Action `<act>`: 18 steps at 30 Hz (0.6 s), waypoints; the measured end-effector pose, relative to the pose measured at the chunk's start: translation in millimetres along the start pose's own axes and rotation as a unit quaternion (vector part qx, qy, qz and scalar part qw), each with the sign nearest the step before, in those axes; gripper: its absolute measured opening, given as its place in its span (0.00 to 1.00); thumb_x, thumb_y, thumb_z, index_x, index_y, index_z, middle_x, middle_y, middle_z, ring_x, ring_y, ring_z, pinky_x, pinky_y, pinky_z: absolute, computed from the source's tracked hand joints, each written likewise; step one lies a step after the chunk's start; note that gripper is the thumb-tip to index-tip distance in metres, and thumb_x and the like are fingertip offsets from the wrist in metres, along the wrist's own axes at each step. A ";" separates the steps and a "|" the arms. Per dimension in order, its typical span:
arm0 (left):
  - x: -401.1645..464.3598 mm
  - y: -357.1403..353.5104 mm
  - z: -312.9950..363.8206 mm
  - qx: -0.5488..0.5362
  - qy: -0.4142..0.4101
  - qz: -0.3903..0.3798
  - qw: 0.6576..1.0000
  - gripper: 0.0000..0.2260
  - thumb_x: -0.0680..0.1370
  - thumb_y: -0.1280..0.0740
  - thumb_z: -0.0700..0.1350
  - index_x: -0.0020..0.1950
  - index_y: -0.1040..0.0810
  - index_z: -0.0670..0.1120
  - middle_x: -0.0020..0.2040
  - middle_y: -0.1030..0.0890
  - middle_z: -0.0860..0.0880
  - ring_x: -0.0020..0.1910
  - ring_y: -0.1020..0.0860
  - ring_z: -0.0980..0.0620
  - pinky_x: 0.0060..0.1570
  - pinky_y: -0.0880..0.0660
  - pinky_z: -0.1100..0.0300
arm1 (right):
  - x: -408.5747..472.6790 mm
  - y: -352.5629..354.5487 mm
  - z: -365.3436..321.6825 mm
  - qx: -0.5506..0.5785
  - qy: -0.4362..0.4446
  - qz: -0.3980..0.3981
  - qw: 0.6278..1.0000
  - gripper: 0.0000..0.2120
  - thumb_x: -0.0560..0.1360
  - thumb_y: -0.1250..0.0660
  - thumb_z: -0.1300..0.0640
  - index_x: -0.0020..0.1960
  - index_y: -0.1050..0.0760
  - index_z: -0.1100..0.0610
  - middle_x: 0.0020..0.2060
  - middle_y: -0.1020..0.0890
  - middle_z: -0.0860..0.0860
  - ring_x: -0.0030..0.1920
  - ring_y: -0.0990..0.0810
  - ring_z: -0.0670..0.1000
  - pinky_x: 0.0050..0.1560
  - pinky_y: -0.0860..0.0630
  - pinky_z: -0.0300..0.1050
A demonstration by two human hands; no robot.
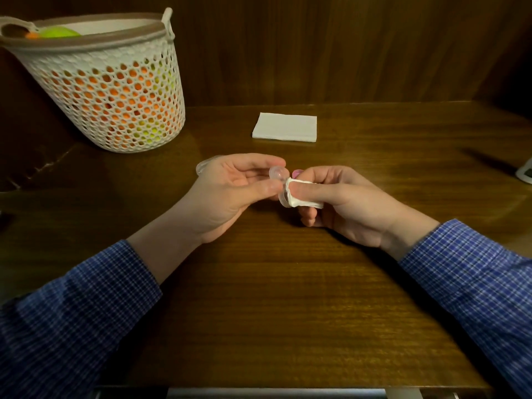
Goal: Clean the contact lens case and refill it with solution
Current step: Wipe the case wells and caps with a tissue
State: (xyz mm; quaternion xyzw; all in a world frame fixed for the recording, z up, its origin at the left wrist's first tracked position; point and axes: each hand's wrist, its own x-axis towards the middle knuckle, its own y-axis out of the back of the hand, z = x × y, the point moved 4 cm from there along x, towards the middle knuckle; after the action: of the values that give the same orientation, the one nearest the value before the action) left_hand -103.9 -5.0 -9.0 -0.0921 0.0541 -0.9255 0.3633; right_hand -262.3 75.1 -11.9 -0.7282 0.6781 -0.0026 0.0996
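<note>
Two hands work above the wooden counter [288, 298], both in blue checked sleeves [74, 312]. Our left hand [230, 194] pinches one clear contact lens case [278, 180] between thumb and fingertips, holding it up off the counter at the middle of the view; we can count two wells on it, one above the other. Our right hand [342, 200] grips one small white tissue wad [302, 194], wrapped around the forefinger and pressed into the lower well of the case.

Just behind the hands, one pink cap [297, 171] shows on the counter, mostly hidden by the right fingers [322, 175]. One clear rounded piece [203, 165] peeks from behind the left hand; we cannot tell what it is.

Further back lies one folded white napkin [285, 126], flat and well apart from the hands. At the far left stands one white perforated basket [115, 90] holding orange and yellow-green balls [59, 32], too many and too hidden to count.
</note>
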 end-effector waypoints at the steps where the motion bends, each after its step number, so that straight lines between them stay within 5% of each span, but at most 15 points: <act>1: -0.2 -0.3 0.8 0.004 -0.008 0.010 1.000 0.16 0.70 0.26 0.39 0.57 0.16 0.44 0.54 0.13 0.44 0.59 0.15 0.46 0.55 0.18 0.58 | -0.2 0.4 0.4 0.001 -0.004 0.003 1.000 0.08 0.71 0.25 0.55 0.45 0.18 0.59 0.40 0.22 0.63 0.31 0.27 0.49 0.36 0.27 0.42; 4: -0.3 -0.5 2.9 0.012 -0.030 0.047 0.998 0.18 0.67 0.24 0.42 0.57 0.16 0.44 0.52 0.13 0.44 0.57 0.15 0.46 0.55 0.18 0.56 | 0.0 0.4 0.2 0.026 -0.021 0.005 0.999 0.08 0.71 0.27 0.56 0.44 0.21 0.60 0.30 0.21 0.53 0.30 0.26 0.47 0.35 0.26 0.41; 13: -1.7 -0.6 3.1 0.058 -0.078 0.111 0.989 0.18 0.67 0.24 0.43 0.57 0.16 0.48 0.52 0.12 0.49 0.58 0.15 0.49 0.52 0.18 0.59 | -0.1 0.3 -0.6 0.135 -0.087 -0.005 0.987 0.07 0.70 0.27 0.61 0.48 0.21 0.60 0.35 0.18 0.53 0.30 0.22 0.45 0.32 0.21 0.38; 18: -0.2 1.0 2.3 0.050 -0.055 0.112 0.991 0.19 0.67 0.24 0.44 0.59 0.16 0.45 0.53 0.12 0.47 0.57 0.15 0.48 0.52 0.18 0.59 | 0.2 0.9 0.2 0.109 -0.041 0.002 0.993 0.02 0.71 0.26 0.60 0.42 0.19 0.57 0.35 0.18 0.52 0.32 0.21 0.45 0.33 0.21 0.39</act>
State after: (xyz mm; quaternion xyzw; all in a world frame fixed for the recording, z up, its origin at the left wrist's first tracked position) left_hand -102.6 -5.7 -6.9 -0.1183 -0.0024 -0.8741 0.4711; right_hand -263.1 74.8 -12.2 -0.7114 0.6704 -0.0461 0.2058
